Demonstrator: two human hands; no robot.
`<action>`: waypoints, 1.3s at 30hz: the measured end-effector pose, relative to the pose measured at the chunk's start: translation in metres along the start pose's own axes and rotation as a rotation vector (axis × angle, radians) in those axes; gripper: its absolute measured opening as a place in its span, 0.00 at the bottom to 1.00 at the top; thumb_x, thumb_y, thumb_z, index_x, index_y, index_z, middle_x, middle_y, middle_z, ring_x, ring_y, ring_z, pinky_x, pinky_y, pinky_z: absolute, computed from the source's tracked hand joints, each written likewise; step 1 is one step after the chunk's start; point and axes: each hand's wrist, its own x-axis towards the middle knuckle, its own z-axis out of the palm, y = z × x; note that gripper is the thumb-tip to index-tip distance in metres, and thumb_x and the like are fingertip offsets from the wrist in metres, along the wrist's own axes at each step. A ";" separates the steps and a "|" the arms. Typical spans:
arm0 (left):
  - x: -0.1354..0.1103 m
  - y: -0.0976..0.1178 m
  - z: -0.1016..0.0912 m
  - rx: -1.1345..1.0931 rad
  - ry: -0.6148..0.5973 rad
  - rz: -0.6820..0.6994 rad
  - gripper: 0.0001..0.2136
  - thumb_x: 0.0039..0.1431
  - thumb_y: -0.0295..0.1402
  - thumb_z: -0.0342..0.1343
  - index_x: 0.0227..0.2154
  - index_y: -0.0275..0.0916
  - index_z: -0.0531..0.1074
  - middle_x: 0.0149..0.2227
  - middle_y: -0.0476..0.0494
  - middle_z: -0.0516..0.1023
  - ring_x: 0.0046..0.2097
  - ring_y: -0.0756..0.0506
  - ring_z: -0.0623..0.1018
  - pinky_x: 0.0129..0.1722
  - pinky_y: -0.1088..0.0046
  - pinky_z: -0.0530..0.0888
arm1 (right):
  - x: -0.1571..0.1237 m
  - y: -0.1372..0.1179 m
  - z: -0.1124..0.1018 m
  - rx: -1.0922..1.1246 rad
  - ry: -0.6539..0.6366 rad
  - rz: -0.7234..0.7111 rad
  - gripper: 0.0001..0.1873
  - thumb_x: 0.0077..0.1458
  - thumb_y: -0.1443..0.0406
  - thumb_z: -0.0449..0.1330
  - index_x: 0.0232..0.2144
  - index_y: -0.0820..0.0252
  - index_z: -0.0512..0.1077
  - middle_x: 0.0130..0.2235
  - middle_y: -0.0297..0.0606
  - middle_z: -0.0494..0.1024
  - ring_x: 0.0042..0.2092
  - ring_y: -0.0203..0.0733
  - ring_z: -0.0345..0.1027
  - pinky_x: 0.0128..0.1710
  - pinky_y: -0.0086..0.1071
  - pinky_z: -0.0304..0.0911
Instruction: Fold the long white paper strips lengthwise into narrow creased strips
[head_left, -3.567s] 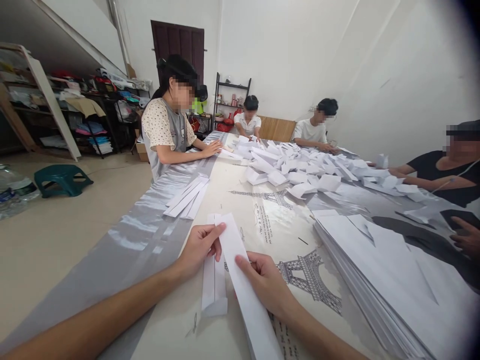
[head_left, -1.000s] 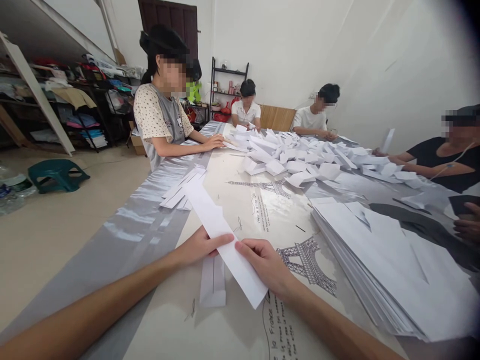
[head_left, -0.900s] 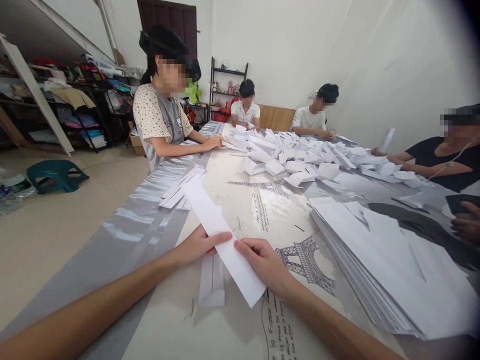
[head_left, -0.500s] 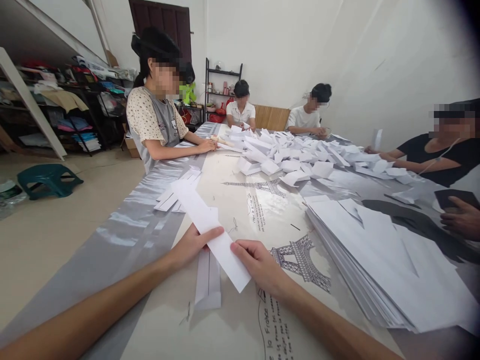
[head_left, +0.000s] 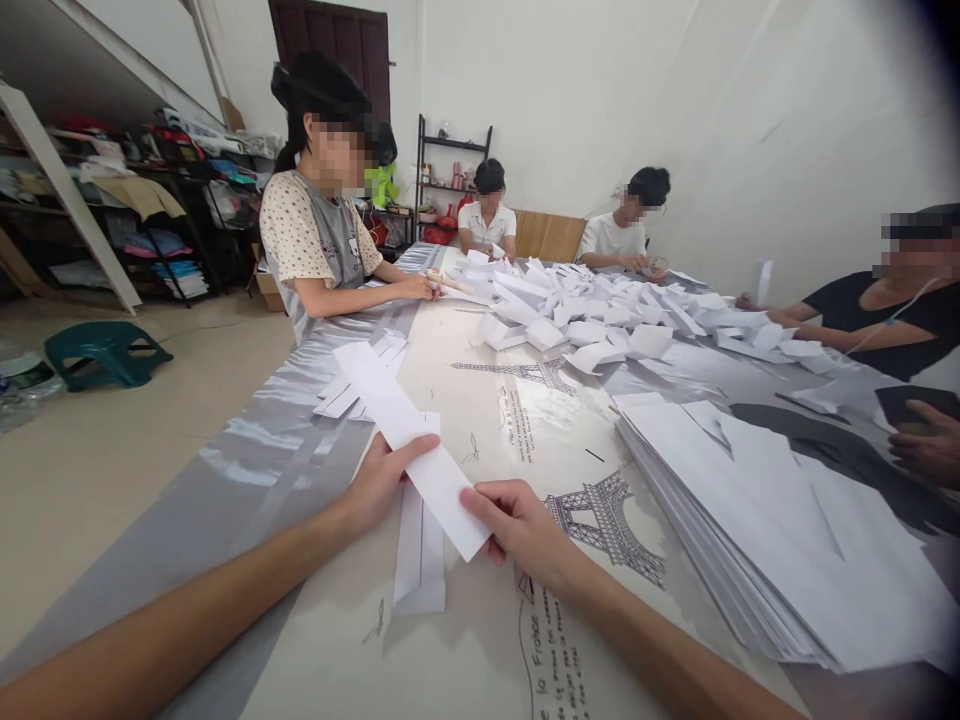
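Note:
A long strip of folded white paper (head_left: 409, 430) slants across the middle of the view, held above the table. My left hand (head_left: 386, 480) pinches its left edge, thumb on top and fingers beneath. Near the lower right end, my right hand (head_left: 517, 525) grips it the same way, with some fingertips showing past the edge. Below the strip, a second folded paper piece (head_left: 420, 570) lies on the table, partly covered by the strip and my left hand. Beyond my left hand rests a small bunch of folded papers (head_left: 341, 398).
A thick stack of white sheets (head_left: 757, 520) lies to the right. A big heap of folded papers (head_left: 600, 310) covers the table's far part. Several people sit or stand around the table (head_left: 300, 660). A green stool (head_left: 109, 355) stands on the floor at left.
The paper strip has shifted slightly up and left in my hands. More fingertips of my right hand now show beneath its lower end. The whole view has drifted slightly rightward.

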 end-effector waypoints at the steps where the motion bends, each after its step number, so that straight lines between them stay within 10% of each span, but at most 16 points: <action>1: 0.001 0.000 0.000 -0.015 0.012 -0.003 0.17 0.45 0.39 0.69 0.32 0.38 0.68 0.28 0.51 0.70 0.31 0.47 0.73 0.29 0.73 0.68 | 0.000 0.000 0.000 0.012 -0.006 0.010 0.27 0.63 0.47 0.54 0.20 0.59 0.65 0.19 0.29 0.65 0.20 0.32 0.57 0.21 0.29 0.53; 7: 0.005 0.002 -0.001 -0.126 0.078 -0.026 0.14 0.45 0.36 0.69 0.32 0.39 0.71 0.30 0.49 0.73 0.32 0.48 0.73 0.29 0.75 0.69 | 0.000 -0.002 0.000 0.042 -0.025 0.041 0.28 0.64 0.47 0.52 0.21 0.60 0.68 0.19 0.30 0.68 0.17 0.30 0.58 0.19 0.27 0.53; 39: 0.000 0.003 -0.011 0.293 -0.402 0.040 0.14 0.52 0.42 0.65 0.33 0.36 0.73 0.29 0.49 0.74 0.30 0.48 0.72 0.29 0.75 0.68 | -0.004 0.000 -0.001 -0.046 -0.169 -0.043 0.24 0.64 0.57 0.56 0.18 0.60 0.65 0.21 0.32 0.71 0.20 0.30 0.58 0.22 0.26 0.55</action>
